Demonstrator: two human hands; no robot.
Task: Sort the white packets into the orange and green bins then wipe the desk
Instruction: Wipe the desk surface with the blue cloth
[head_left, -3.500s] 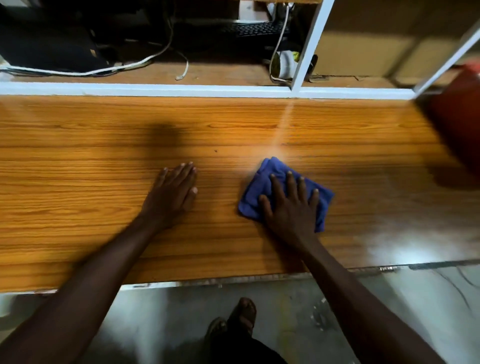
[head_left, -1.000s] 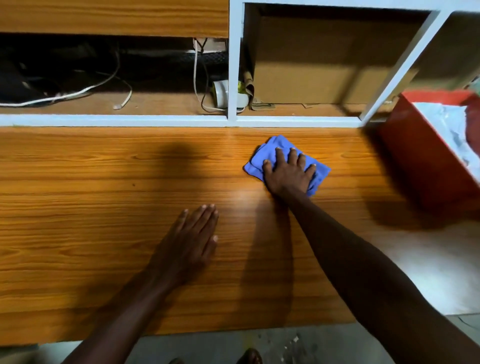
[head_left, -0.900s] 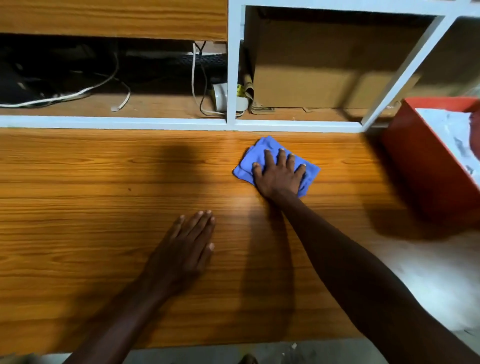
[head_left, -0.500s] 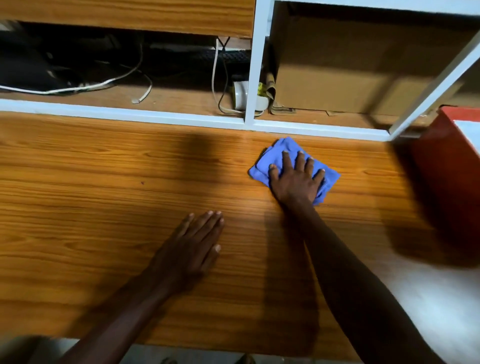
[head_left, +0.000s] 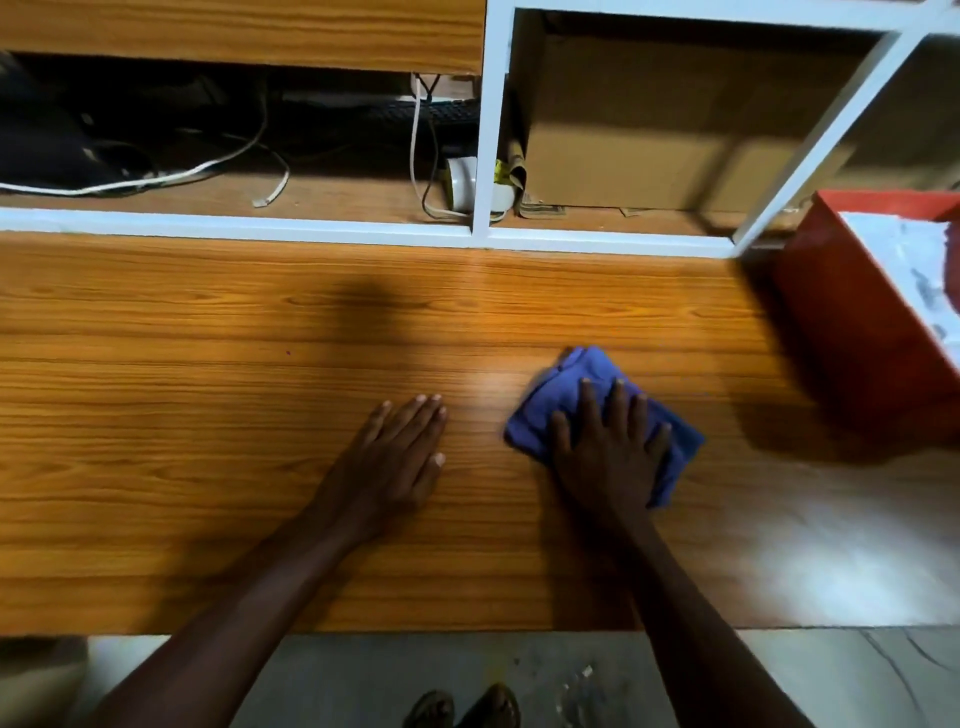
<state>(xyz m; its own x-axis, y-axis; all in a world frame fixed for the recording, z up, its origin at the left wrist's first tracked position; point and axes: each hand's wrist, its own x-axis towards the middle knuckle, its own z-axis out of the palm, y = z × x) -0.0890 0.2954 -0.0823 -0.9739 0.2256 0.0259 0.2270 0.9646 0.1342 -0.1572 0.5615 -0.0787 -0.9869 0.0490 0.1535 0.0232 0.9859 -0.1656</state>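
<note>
Half a second ago the blue cloth (head_left: 582, 400) sat up near the white shelf rail (head_left: 311, 228); now it has been drawn back toward the lower middle of the frame, and the red-orange bin (head_left: 852, 332) shows more of itself at the right edge.

At upper left, loose cables (head_left: 156, 176) lie in the dark shelf recess behind the rail. Below that, the desk (head_left: 182, 415) runs bare across the frame. Left of centre, the left hand (head_left: 400, 457) rests flat on the wood, its fingers straight and held close together, gripping nothing. Just right of centre, the right hand (head_left: 608, 457) presses the cloth down, fingers slightly spread and straight on top of it. At the right edge the bin holds white packets (head_left: 904, 260); no green bin is in view, and no packet lies on the visible desk, so sorting looks finished and wiping is the step in hand.

Risks, as I judge them: a wide stroke to the right could knock the bin, and the bunched cloth may skip patches.
</note>
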